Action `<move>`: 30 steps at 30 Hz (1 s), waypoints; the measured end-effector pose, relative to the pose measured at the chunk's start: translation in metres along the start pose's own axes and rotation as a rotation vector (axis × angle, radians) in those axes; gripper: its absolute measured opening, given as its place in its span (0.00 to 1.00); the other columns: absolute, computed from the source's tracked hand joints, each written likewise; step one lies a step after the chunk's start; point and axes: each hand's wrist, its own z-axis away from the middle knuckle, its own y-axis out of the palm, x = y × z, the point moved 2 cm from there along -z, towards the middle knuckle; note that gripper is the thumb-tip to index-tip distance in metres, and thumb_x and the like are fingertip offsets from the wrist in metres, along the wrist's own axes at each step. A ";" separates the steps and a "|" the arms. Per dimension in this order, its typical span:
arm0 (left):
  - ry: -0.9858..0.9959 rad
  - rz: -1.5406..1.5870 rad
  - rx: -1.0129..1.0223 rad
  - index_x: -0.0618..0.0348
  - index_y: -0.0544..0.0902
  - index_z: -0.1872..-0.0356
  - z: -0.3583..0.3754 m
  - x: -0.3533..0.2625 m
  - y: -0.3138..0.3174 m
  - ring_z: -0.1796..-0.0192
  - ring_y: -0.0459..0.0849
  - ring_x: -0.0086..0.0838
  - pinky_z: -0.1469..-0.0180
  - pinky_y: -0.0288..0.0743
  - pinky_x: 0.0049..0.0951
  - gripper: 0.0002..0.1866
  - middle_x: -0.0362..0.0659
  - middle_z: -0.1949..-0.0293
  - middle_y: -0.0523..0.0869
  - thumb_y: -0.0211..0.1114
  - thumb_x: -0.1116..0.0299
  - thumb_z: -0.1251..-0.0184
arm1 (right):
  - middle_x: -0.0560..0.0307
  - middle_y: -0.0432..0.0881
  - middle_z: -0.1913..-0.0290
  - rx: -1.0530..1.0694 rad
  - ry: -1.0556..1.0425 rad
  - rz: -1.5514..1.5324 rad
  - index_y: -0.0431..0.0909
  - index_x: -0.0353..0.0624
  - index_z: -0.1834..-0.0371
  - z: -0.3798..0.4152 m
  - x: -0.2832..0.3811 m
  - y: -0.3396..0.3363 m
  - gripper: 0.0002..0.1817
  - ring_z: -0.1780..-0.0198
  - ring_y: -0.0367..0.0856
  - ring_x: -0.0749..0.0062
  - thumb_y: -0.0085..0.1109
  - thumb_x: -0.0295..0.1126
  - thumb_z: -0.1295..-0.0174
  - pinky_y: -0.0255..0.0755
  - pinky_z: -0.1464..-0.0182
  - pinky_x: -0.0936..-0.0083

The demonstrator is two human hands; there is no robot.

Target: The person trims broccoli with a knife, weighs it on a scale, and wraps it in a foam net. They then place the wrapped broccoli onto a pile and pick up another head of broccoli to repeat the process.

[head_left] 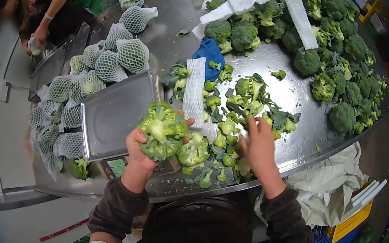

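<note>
My left hand (142, 151) is closed around a broccoli head (163, 129), its pale cut stem turned up towards me. Over the trimmings, my right hand (259, 144) grips what looks like a small knife (236, 109), its dark blade pointing away to the left; the fingers hide most of the handle. Just right of the held head, another broccoli head (194, 150) lies on the metal table. Loose broccoli trimmings (228, 126) and leaves lie below and around my right hand. A white foam net sleeve (195, 91) lies flat beyond my left hand.
A metal tray (117, 115) sits on a scale at the left, beside several net-wrapped broccoli heads (133, 55). Untrimmed broccoli (349, 79) is heaped at the right. A blue cloth (209, 56) lies mid-table. Another person (45, 8) stands at the far left.
</note>
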 end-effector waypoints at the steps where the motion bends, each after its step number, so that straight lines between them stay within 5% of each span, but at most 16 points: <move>1: 0.012 -0.019 -0.007 0.71 0.64 0.42 0.003 -0.004 -0.005 0.38 0.65 0.55 0.44 0.68 0.54 0.44 0.59 0.44 0.69 0.54 0.67 0.75 | 0.42 0.70 0.49 0.107 0.063 -0.249 0.66 0.38 0.44 -0.003 0.018 -0.004 0.27 0.52 0.72 0.47 0.59 0.36 0.47 0.69 0.51 0.62; 3: 0.023 -0.037 -0.019 0.70 0.64 0.41 0.013 -0.018 -0.020 0.39 0.67 0.55 0.43 0.69 0.52 0.44 0.59 0.44 0.70 0.54 0.67 0.74 | 0.43 0.70 0.49 0.267 0.056 -0.549 0.65 0.38 0.44 0.001 0.051 0.006 0.28 0.49 0.71 0.49 0.59 0.38 0.47 0.67 0.49 0.61; 6: 0.197 -0.247 -0.177 0.67 0.65 0.41 0.032 -0.055 -0.047 0.43 0.72 0.50 0.41 0.69 0.42 0.43 0.56 0.45 0.71 0.54 0.70 0.73 | 0.40 0.71 0.51 0.302 -0.080 -0.385 0.61 0.38 0.41 0.013 0.083 0.048 0.38 0.45 0.66 0.45 0.65 0.46 0.52 0.62 0.44 0.60; 8: 0.354 -0.850 -0.263 0.62 0.67 0.44 0.047 -0.080 -0.057 0.46 0.74 0.38 0.41 0.66 0.30 0.38 0.49 0.49 0.74 0.53 0.77 0.71 | 0.39 0.71 0.52 0.251 -0.099 -0.289 0.61 0.38 0.40 0.019 0.090 0.065 0.40 0.46 0.66 0.44 0.67 0.46 0.53 0.62 0.44 0.60; 9: 0.360 -0.843 -0.274 0.62 0.67 0.44 0.051 -0.087 -0.062 0.46 0.74 0.38 0.41 0.66 0.30 0.38 0.49 0.49 0.74 0.53 0.77 0.71 | 0.40 0.69 0.51 0.254 -0.060 -0.339 0.62 0.38 0.41 0.019 0.089 0.064 0.40 0.45 0.65 0.44 0.69 0.44 0.56 0.62 0.44 0.60; 11: 0.513 -1.343 -0.283 0.62 0.68 0.46 0.059 -0.100 -0.067 0.50 0.75 0.33 0.43 0.65 0.26 0.36 0.45 0.53 0.75 0.52 0.80 0.70 | 0.41 0.68 0.51 0.262 -0.036 -0.382 0.63 0.38 0.42 0.017 0.090 0.060 0.40 0.45 0.65 0.44 0.71 0.42 0.59 0.61 0.43 0.60; 16: 0.427 -1.705 -0.271 0.60 0.70 0.49 0.060 -0.104 -0.093 0.48 0.73 0.40 0.43 0.64 0.31 0.30 0.49 0.53 0.74 0.59 0.75 0.62 | 0.46 0.64 0.48 0.331 -0.023 -0.589 0.71 0.43 0.54 0.023 0.095 0.057 0.28 0.48 0.68 0.48 0.71 0.33 0.61 0.65 0.47 0.64; 19: 0.556 -1.868 -0.224 0.60 0.70 0.47 0.066 -0.109 -0.086 0.48 0.73 0.44 0.43 0.65 0.33 0.30 0.52 0.53 0.74 0.60 0.73 0.60 | 0.47 0.65 0.49 0.263 -0.168 -0.542 0.72 0.45 0.58 0.007 0.104 0.026 0.24 0.51 0.70 0.49 0.70 0.30 0.61 0.70 0.54 0.63; 24: 0.364 -1.618 -0.322 0.59 0.70 0.46 0.065 -0.113 -0.101 0.46 0.73 0.46 0.43 0.65 0.34 0.31 0.52 0.52 0.74 0.62 0.71 0.60 | 0.45 0.64 0.47 0.093 -0.232 -0.648 0.71 0.43 0.62 -0.041 0.156 -0.007 0.24 0.48 0.69 0.51 0.72 0.23 0.66 0.68 0.48 0.66; 27: 0.486 -1.682 -0.361 0.58 0.70 0.46 0.057 -0.111 -0.099 0.47 0.73 0.45 0.44 0.67 0.34 0.32 0.51 0.53 0.74 0.64 0.70 0.60 | 0.42 0.60 0.41 -0.191 -0.312 -0.758 0.67 0.41 0.62 -0.067 0.192 0.033 0.25 0.42 0.64 0.47 0.71 0.23 0.63 0.61 0.40 0.64; 30: 0.617 -1.824 -0.483 0.57 0.68 0.44 0.053 -0.117 -0.090 0.46 0.72 0.45 0.44 0.66 0.36 0.34 0.52 0.51 0.73 0.66 0.68 0.60 | 0.43 0.57 0.38 -0.071 -0.323 -0.788 0.65 0.43 0.60 -0.058 0.209 0.077 0.24 0.35 0.55 0.41 0.69 0.23 0.59 0.56 0.36 0.58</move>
